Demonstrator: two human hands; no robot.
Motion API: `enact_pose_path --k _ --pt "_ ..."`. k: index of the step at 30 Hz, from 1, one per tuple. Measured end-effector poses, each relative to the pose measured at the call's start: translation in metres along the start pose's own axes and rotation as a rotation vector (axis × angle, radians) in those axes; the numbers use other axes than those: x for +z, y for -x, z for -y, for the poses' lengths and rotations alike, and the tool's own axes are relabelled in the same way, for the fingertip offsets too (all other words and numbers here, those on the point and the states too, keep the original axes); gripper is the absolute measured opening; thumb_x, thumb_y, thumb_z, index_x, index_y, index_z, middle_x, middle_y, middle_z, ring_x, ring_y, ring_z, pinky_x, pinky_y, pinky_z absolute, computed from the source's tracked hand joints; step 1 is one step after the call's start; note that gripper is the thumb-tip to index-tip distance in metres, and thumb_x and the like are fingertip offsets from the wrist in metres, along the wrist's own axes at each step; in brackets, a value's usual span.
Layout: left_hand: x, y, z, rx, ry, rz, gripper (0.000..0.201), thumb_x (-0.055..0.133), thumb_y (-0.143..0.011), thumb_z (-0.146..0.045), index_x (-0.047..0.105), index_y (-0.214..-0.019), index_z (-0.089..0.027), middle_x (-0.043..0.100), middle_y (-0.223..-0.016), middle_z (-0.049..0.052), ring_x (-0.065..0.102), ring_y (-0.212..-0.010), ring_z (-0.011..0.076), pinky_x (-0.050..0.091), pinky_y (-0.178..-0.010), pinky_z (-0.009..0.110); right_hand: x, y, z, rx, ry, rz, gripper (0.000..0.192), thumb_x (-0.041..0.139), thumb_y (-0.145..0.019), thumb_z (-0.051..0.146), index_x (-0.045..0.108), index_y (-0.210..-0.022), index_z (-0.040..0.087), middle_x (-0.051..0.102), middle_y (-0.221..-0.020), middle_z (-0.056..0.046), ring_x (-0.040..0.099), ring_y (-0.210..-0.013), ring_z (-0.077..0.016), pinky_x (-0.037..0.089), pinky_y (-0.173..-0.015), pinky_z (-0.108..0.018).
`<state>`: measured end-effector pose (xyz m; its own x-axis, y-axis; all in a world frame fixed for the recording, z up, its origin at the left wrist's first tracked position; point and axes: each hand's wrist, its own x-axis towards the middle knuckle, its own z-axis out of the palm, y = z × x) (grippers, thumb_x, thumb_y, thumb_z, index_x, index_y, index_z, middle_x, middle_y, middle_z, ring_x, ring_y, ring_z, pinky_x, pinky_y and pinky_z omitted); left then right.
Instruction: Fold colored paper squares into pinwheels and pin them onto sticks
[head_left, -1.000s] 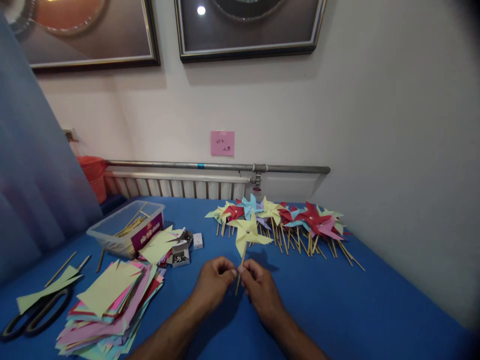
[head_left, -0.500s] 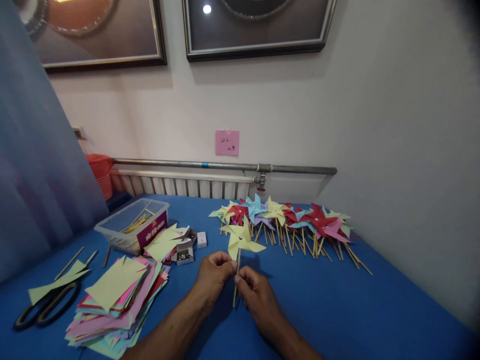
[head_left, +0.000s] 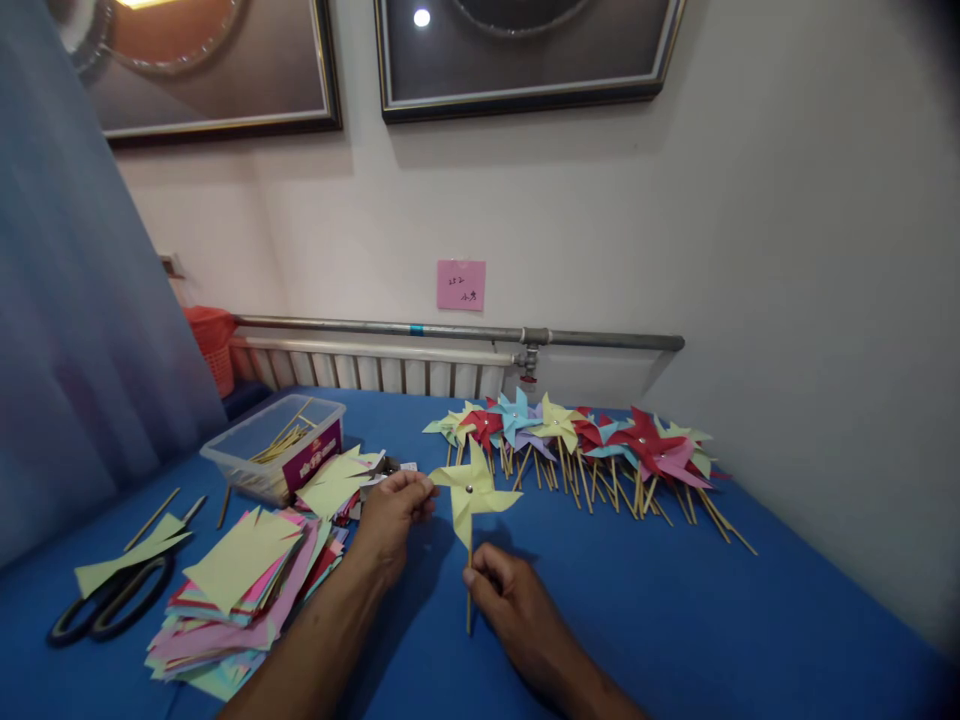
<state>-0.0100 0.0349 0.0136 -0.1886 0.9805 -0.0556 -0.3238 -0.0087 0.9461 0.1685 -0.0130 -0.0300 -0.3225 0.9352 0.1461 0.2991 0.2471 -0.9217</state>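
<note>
Right hand (head_left: 504,592) pinches the yellow pinwheel (head_left: 471,490) stick upright; left hand (head_left: 391,508) grips a blade tip.

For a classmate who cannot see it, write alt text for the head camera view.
A person's right hand pinches the stick of a yellow paper pinwheel while the left hand touches one vane, above a blue table. Finished pinwheels lie in a row by the wall; cut paper squares, scissors and a plastic box of sticks sit left.

Yellow pinwheel (head_left: 471,492) upright at centre, right hand (head_left: 510,600) pinching its stick, left hand (head_left: 390,510) touching a blade, finished pinwheels (head_left: 585,440) far right, paper stack (head_left: 240,580) near left, blue surface (head_left: 675,620).
</note>
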Motion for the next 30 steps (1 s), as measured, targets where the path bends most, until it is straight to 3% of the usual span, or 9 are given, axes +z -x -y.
enact_pose_path --k 8,14,16,21,25,30 --pt "-0.002 -0.001 0.001 0.022 0.064 -0.024 0.045 0.085 -0.061 -0.049 0.068 -0.084 -0.014 0.072 -0.075 0.003 0.057 -0.057 0.0104 0.042 -0.058 0.024 0.000 -0.002 -0.005 0.009 -0.043 -0.032 0.027 0.052 -0.094 0.039 0.046 -0.072 0.023 0.041 -0.065 0.006 0.039 -0.062 -0.0134 0.032 -0.061 -0.026" --pt "0.018 0.017 0.020 -0.054 -0.131 0.239 0.031 0.082 -0.061 -0.039 0.070 -0.073 -0.014 0.065 -0.064 0.003 0.054 -0.059 0.0124 0.039 -0.059 0.025 0.000 -0.005 -0.013 0.026 -0.098 -0.073 0.028 0.055 -0.093 0.041 0.047 -0.073 0.024 0.040 -0.061 0.007 0.040 -0.059 -0.0136 0.032 -0.058 -0.026" --pt "0.022 0.021 0.024 -0.058 -0.135 0.278 0.026 0.081 -0.061 -0.036 0.070 -0.070 -0.015 0.064 -0.062 0.002 0.050 -0.057 0.0112 0.037 -0.059 0.025 0.000 -0.005 -0.014 0.029 -0.102 -0.071 0.028 0.056 -0.092 0.042 0.047 -0.073 0.024 0.041 -0.061 0.007 0.040 -0.059 -0.0136 0.032 -0.058 -0.026" --pt "0.022 0.019 0.026 -0.055 -0.114 0.228 0.023 0.080 -0.059 -0.033 0.065 -0.061 -0.016 0.060 -0.055 0.000 0.047 -0.053 0.0102 0.034 -0.057 0.025 0.001 -0.004 -0.011 0.006 -0.085 -0.063 0.026 0.054 -0.093 0.039 0.048 -0.073 0.024 0.042 -0.064 0.007 0.039 -0.061 -0.0135 0.033 -0.060 -0.026" --pt "0.016 0.013 0.017 -0.045 -0.083 0.148 0.026 0.082 -0.056 -0.034 0.067 -0.064 -0.015 0.067 -0.063 0.003 0.053 -0.055 0.0113 0.037 -0.058 0.025 0.001 -0.002 -0.005 0.018 -0.038 -0.035 0.025 0.053 -0.092 0.037 0.048 -0.072 0.023 0.042 -0.064 0.006 0.040 -0.062 -0.0136 0.032 -0.060 -0.026" --pt "0.008 0.006 0.004 0.000 -0.014 0.051 0.035 0.086 -0.053 -0.036 0.067 -0.072 -0.015 0.062 -0.059 -0.001 0.054 -0.054 0.0112 0.037 -0.057 0.024 0.003 -0.001 -0.001 0.037 -0.045 -0.003 0.023 0.054 -0.091 0.036 0.049 -0.072 0.022 0.042 -0.065 0.006 0.039 -0.062 -0.0135 0.032 -0.061 -0.026"
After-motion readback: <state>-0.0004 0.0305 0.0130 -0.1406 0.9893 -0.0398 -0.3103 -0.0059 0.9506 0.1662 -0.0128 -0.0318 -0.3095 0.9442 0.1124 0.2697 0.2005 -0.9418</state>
